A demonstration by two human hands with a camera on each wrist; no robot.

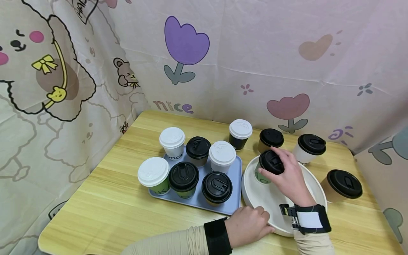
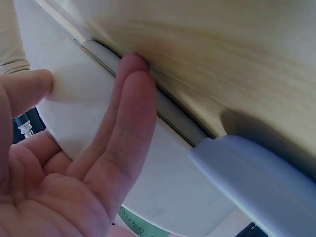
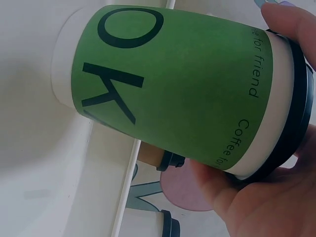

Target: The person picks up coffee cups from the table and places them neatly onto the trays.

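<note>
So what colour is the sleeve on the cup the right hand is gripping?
Green with black lettering, on the cup the right hand grips; clearest in the right wrist view.

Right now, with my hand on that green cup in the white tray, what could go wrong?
The right hand grips the green cup only by its black lid; if lifted, the lid might pop off. The cup stands near the white tray's rim, close to the crowded blue tray, so a nudge may knock neighbours. The left hand only rests at the rim, so the tray could slide.

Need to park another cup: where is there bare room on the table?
Free: the white plate beside the green cup, and the table's near-left wood before the blue tray. Crowded: the tray, and the row behind the plate.
</note>
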